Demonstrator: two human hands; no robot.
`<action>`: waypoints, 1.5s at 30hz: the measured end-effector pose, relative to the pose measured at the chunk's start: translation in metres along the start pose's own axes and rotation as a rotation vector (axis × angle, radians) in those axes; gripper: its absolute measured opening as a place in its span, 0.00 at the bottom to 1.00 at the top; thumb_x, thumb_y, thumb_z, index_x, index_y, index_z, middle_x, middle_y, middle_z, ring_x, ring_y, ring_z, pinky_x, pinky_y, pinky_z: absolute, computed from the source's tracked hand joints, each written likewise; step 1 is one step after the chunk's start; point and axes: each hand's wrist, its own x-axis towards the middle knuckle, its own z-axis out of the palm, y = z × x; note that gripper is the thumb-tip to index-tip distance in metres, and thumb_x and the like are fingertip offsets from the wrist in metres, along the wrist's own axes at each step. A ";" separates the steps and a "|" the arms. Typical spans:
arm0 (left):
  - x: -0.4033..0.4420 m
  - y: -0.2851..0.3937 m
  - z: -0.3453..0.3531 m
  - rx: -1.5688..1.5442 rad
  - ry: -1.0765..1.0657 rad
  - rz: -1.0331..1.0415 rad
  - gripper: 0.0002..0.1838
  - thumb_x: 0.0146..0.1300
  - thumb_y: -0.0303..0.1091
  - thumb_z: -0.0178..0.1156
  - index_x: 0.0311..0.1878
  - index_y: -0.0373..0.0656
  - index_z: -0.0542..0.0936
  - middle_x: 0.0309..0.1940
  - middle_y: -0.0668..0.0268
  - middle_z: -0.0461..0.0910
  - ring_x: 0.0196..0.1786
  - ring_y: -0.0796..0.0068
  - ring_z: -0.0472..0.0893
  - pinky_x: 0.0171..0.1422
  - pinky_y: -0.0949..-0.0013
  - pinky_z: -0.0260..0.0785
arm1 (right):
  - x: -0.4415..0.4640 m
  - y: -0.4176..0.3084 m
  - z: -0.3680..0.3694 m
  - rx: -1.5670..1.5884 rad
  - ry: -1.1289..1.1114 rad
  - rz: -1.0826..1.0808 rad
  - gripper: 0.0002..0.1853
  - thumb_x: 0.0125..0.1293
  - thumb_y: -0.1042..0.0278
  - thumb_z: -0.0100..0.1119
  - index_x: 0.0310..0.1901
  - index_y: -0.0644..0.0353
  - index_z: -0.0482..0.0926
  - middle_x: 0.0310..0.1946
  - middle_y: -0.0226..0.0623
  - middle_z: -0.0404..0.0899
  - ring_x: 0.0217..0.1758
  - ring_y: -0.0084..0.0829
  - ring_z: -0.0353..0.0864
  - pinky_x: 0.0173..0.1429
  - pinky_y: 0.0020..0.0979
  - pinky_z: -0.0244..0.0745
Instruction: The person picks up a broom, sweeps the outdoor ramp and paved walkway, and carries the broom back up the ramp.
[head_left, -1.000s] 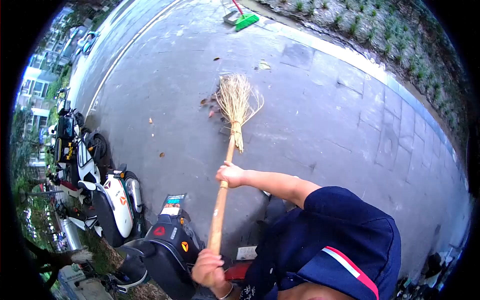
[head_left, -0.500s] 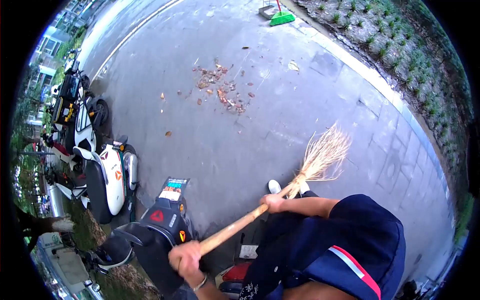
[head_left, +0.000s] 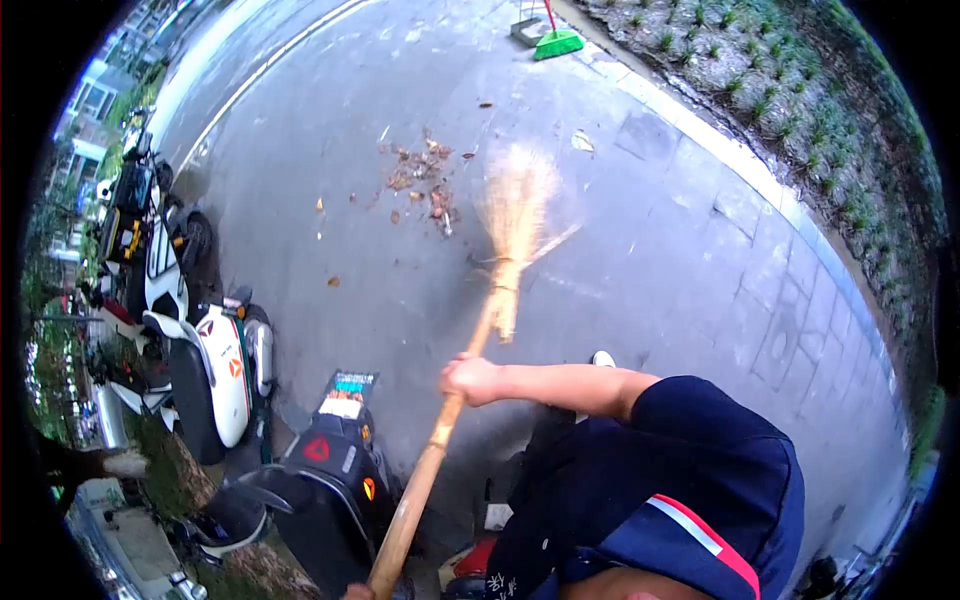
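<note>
A straw broom (head_left: pixel 514 225) with a long wooden handle reaches forward over the pavement, its bristles blurred by motion. Partway down the handle, my right hand (head_left: pixel 472 380) is closed around it below the binding. My left hand (head_left: pixel 358 592) is mostly cut off by the bottom edge, with its visible part against the handle's near end. Just left of the bristles lies a scattered patch of dry brown leaves (head_left: pixel 425 168). One of my white shoes (head_left: pixel 602 359) shows beside my right forearm.
Parked scooters line the left, the nearest a dark one (head_left: pixel 325 450) close to the handle and a white one (head_left: pixel 225 375) beyond. A green broom (head_left: pixel 558 43) stands by a dustpan (head_left: pixel 527 32) at the far kerb. A planted bed (head_left: pixel 760 90) borders the right.
The straw broom has swung forward and left, from beside my shoes to near the leaves. My right hand moved left with it; my left hand dropped toward the bottom edge.
</note>
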 end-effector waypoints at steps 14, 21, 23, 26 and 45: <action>0.093 -0.210 0.347 -0.694 -0.729 -0.478 0.04 0.46 0.22 0.55 0.21 0.40 0.71 0.23 0.63 0.75 0.33 0.68 0.75 0.53 0.58 0.63 | -0.273 0.255 -0.031 -0.047 0.553 0.776 0.09 0.36 0.69 0.58 0.22 0.56 0.69 0.23 0.40 0.70 0.32 0.43 0.68 0.36 0.40 0.62; 0.144 -0.171 0.319 -0.208 -0.429 -0.497 0.07 0.42 0.18 0.55 0.21 0.40 0.68 0.21 0.63 0.75 0.30 0.68 0.77 0.53 0.56 0.64 | -0.144 0.296 -0.115 -0.041 0.491 0.368 0.07 0.36 0.68 0.57 0.19 0.53 0.69 0.19 0.35 0.68 0.32 0.40 0.69 0.41 0.41 0.62; 0.131 -0.149 0.312 -0.117 -0.205 -0.466 0.06 0.42 0.20 0.55 0.19 0.39 0.68 0.21 0.62 0.74 0.30 0.67 0.77 0.52 0.54 0.64 | -0.096 0.285 -0.128 0.052 0.284 0.187 0.06 0.37 0.67 0.56 0.20 0.52 0.70 0.21 0.35 0.69 0.33 0.39 0.70 0.45 0.41 0.62; 0.137 -0.114 0.301 0.066 -0.024 -0.494 0.06 0.42 0.23 0.56 0.18 0.40 0.69 0.19 0.62 0.74 0.28 0.66 0.76 0.51 0.56 0.64 | -0.024 0.259 -0.119 0.082 0.120 -0.077 0.07 0.36 0.67 0.56 0.21 0.52 0.71 0.23 0.33 0.70 0.35 0.38 0.71 0.45 0.40 0.63; 0.263 -0.328 0.402 -0.403 -0.229 -0.491 0.02 0.47 0.22 0.53 0.26 0.37 0.73 0.27 0.60 0.77 0.35 0.68 0.77 0.53 0.55 0.64 | -0.058 0.454 -0.257 -0.037 0.232 0.368 0.07 0.37 0.68 0.59 0.21 0.55 0.71 0.23 0.38 0.72 0.34 0.42 0.71 0.39 0.40 0.66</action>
